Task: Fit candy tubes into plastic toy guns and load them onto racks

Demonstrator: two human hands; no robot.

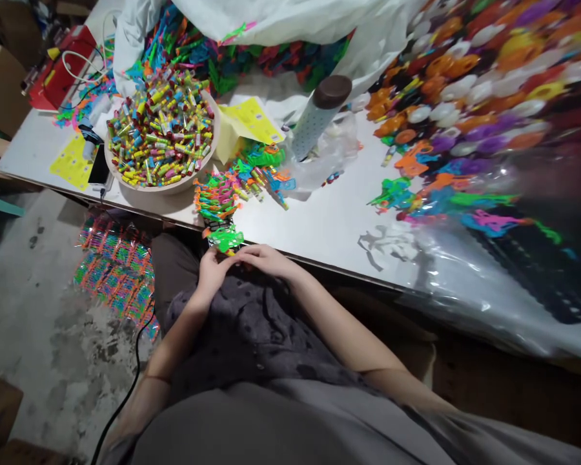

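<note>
At the table's front edge my left hand [212, 271] is closed by a flat, bright green plastic toy piece [225, 239], its thumb and fingers pressed around the lower end. My right hand [264, 259] meets it from the right, fingertips pinched together against the left ones. A small yellow bit shows by the fingertips; what the right fingers hold is hidden. Just beyond lies a stacked row of green, orange and pink plastic pieces [217, 197]. Beside that row are loose small printed tubes [256, 184] and more coloured pieces.
A round bowl [208, 161] heaped with small printed tubes stands behind left, near a phone [99, 169]. A brown-capped bottle [314, 116] stands upright. Several orange, white and purple plastic parts [465, 84] pile at right beside a black crate [552, 271]. Bagged strips [116, 271] hang at left.
</note>
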